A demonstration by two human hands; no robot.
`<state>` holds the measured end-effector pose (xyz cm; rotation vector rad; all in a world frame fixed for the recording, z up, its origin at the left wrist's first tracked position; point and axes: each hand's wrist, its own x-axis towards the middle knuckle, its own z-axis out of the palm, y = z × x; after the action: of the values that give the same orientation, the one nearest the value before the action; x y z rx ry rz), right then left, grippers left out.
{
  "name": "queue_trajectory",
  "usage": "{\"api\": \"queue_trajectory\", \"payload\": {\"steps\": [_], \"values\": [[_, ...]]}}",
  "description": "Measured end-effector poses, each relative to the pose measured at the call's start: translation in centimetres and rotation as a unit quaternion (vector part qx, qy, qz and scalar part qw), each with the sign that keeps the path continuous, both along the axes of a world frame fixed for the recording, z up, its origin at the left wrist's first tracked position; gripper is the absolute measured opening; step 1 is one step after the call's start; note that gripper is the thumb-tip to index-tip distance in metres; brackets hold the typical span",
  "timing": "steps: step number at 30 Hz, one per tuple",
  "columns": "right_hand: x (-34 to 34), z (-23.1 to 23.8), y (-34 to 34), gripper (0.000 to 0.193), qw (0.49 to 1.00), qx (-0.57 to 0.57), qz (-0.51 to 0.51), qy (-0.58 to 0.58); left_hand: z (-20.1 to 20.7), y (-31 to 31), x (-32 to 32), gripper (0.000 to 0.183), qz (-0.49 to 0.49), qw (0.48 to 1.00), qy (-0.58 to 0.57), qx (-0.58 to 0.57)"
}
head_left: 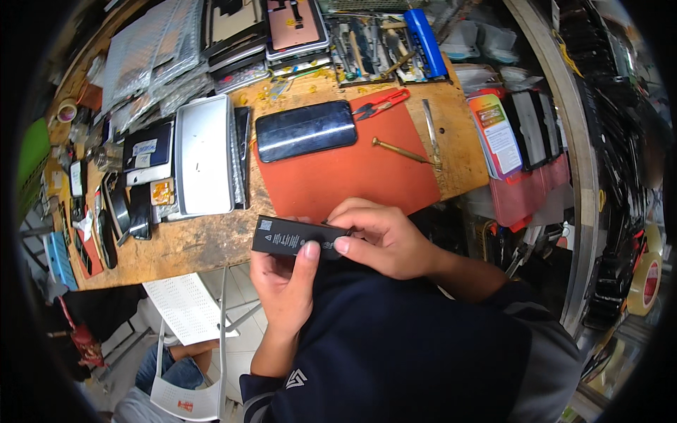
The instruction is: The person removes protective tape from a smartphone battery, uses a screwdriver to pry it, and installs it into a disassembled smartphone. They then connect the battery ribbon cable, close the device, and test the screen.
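Observation:
A flat black phone battery (pixel 283 237) with white print and a small square code is held level just off the table's front edge. Underneath and at its near side, my left hand (pixel 282 289) grips it, thumb pressed on the top face. At the battery's right end, my right hand (pixel 388 241) has its thumb and fingers closed together; the fingertips hide what they pinch there. Beyond both hands, an orange-red mat (pixel 338 180) carries a smartphone (pixel 305 130) with its dark glass up, a brass-coloured screwdriver (pixel 402 150) and red-handled snips (pixel 383 104).
Metal tweezers (pixel 431 134) lie right of the mat. To its left stand a white tray (pixel 204 158) and several phone parts. Stacked tablets (pixel 296 28), a tool box (pixel 374 46) and a blue cylinder (pixel 425 44) line the back. Someone sits on a white chair (pixel 187 395) at lower left.

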<state>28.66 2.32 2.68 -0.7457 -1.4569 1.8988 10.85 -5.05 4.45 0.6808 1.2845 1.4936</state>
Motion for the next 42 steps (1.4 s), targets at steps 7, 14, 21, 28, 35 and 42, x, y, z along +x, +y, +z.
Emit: {"api": "queue_trajectory", "payload": {"steps": [7, 14, 21, 28, 35, 42], "values": [[-1.0, 2.7, 2.3, 0.021, 0.964, 0.242, -0.051, -0.099, 2.5, -0.2, -2.6, 0.027, 0.0, 0.993, 0.101, 0.054], [-2.8, 2.5, 2.1, 0.008, 0.999, 0.003, 0.038, -0.027, 1.6, -0.2, -3.1, 0.032, -0.044, 0.999, -0.004, 0.012], [-2.4, 2.3, 2.7, 0.008, 0.985, 0.128, 0.084, -0.084, 0.9, -0.6, -3.1, 0.055, -0.1, 0.994, 0.038, -0.031], [-2.7, 2.8, 2.7, 0.01, 0.986, 0.09, 0.069, -0.118, 0.0, -0.6, -3.0, 0.051, -0.091, 0.995, 0.019, -0.03], [-3.4, 1.7, 1.4, 0.006, 0.996, -0.002, 0.02, -0.085, 0.4, -0.2, -2.5, 0.057, -0.067, 0.997, 0.024, -0.033], [-3.2, 1.4, 1.6, 0.006, 0.994, -0.038, 0.05, -0.089, 0.4, -0.2, -2.5, 0.058, -0.083, 0.994, 0.058, -0.039]]}}
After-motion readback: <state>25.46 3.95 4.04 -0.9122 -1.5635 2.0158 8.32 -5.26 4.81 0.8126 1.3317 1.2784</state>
